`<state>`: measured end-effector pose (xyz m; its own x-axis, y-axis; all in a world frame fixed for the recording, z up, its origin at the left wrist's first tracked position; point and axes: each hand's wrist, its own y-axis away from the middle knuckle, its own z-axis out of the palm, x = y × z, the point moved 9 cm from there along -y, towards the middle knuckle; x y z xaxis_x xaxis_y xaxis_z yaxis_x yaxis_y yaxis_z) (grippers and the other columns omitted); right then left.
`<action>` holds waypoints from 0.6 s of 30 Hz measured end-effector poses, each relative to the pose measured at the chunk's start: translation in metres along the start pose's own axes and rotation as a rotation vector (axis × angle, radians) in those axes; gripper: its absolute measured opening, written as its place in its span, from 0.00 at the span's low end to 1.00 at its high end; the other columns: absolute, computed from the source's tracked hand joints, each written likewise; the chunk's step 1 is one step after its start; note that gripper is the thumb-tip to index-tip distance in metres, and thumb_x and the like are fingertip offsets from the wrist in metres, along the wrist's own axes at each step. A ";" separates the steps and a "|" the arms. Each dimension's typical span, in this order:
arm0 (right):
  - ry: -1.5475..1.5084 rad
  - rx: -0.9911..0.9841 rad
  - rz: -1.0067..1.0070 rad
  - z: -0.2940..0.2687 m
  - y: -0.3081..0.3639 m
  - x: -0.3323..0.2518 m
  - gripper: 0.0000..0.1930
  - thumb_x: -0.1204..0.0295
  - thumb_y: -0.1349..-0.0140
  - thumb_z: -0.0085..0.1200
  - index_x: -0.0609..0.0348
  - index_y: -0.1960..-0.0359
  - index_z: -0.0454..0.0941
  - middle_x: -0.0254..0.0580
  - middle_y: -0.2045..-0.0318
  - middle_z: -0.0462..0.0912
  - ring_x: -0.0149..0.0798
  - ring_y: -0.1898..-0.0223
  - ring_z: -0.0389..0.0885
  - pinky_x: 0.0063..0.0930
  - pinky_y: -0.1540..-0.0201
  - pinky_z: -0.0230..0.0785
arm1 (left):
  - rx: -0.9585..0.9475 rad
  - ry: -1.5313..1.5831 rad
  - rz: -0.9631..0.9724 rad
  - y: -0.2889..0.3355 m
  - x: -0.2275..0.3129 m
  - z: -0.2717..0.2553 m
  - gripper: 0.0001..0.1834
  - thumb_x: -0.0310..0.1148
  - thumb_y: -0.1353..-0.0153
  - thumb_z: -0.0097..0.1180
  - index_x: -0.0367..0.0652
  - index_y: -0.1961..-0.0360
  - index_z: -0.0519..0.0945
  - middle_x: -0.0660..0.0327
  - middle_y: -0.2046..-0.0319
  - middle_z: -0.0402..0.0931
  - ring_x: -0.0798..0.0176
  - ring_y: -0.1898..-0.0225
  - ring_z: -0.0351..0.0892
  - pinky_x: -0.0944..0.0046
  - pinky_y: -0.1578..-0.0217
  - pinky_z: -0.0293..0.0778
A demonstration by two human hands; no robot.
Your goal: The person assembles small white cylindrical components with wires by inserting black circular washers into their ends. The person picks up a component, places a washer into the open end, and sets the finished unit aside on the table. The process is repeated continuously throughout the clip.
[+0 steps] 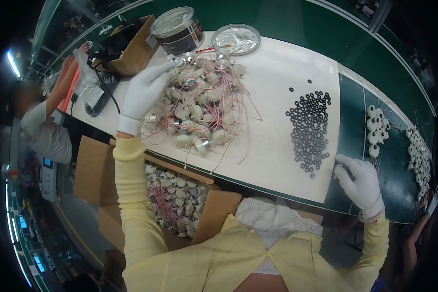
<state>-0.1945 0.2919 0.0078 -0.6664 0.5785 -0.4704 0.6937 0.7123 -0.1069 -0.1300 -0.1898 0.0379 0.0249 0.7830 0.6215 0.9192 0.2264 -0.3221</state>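
My left hand [145, 90], in a white glove, reaches over the far left edge of a tangled pile of small white round parts [195, 112] with silver metal ends and thin pink wires. Its fingers are stretched out, and the fingertips lie against one silver-ended part [179, 62]. My right hand [359, 181], also gloved in white, hovers by the right edge of the white work surface, over the dark green mat. Its fingers are curled in; whatever they may hold is hidden. Many small black rings [309, 131] lie spread on the white sheet, left of that hand.
An open cardboard box [219, 211] of similar wired parts stands below the table's front edge. At the back are a tub [177, 31], a round lid [236, 40] and a carton [134, 48]. More white parts [377, 125] lie far right. Another person [46, 126] works at left.
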 end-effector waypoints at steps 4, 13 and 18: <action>0.002 0.023 -0.037 0.002 -0.001 0.000 0.11 0.71 0.37 0.66 0.61 0.54 0.86 0.41 0.76 0.85 0.46 0.76 0.83 0.39 0.69 0.72 | 0.183 -0.195 0.171 -0.020 0.051 0.006 0.17 0.38 0.29 0.57 0.42 0.44 0.85 0.49 0.52 0.86 0.48 0.54 0.88 0.53 0.51 0.80; 0.034 0.064 -0.062 0.002 0.003 -0.006 0.11 0.67 0.35 0.65 0.58 0.54 0.87 0.41 0.76 0.84 0.47 0.75 0.82 0.41 0.70 0.70 | -0.260 -0.459 0.305 -0.037 0.082 0.101 0.20 0.48 0.31 0.61 0.44 0.52 0.88 0.54 0.50 0.85 0.47 0.50 0.85 0.52 0.50 0.80; 0.050 0.079 -0.086 0.004 0.006 0.000 0.12 0.64 0.35 0.66 0.55 0.54 0.87 0.41 0.76 0.83 0.49 0.73 0.82 0.44 0.69 0.69 | -0.448 -0.273 0.314 -0.011 0.111 0.090 0.16 0.44 0.33 0.61 0.44 0.58 0.90 0.54 0.56 0.87 0.48 0.53 0.85 0.52 0.51 0.80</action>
<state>-0.1889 0.2947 0.0041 -0.7356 0.5374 -0.4125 0.6518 0.7274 -0.2147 -0.1721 -0.0534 0.0463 0.2740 0.9065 0.3213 0.9617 -0.2582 -0.0918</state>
